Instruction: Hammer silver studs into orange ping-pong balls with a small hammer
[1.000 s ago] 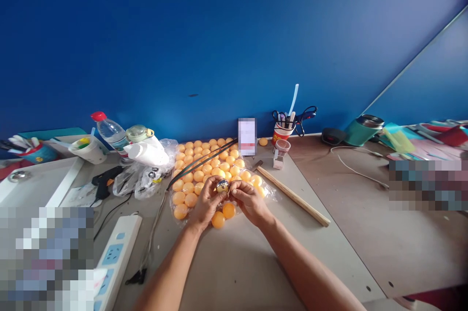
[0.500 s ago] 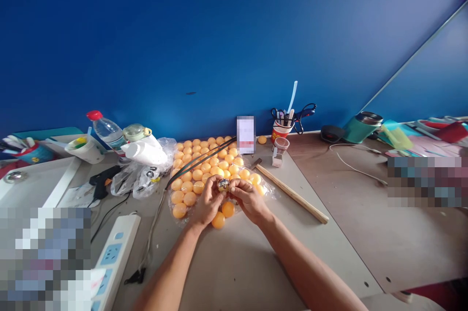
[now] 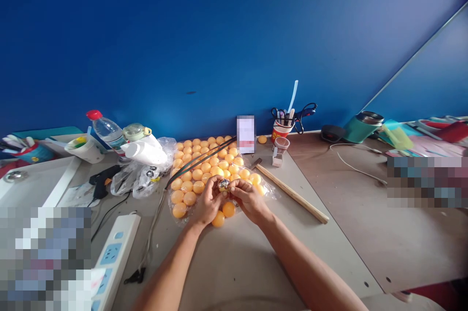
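"One silver ball (image 3: pixel 224 184) stands out. Where is it, and who has it?"

"Above the near edge of the pack of orange balls (image 3: pixel 197 174). The left hand (image 3: pixel 208 204) has its fingers curled shut around it. The right hand (image 3: pixel 251 199) is bent in close, fingers nearly together; I can't tell whether it grips as well."

"Which way does it point?"

"It looks round, so no long axis shows. The hammer (image 3: pixel 292 194), right of the pack, has one: head close by the pack, wooden handle slanting away toward the near right."

"Any writing?"

"Dark letters on the crumpled plastic bag (image 3: pixel 144 183) left of the pack, maybe 'ou', too creased to be sure. Farther left of the pack, the bottle (image 3: pixel 107 129) has a label too small to read. The red cup (image 3: pixel 280 132), beyond the pack's far right corner, carries yellow print I can't make out."
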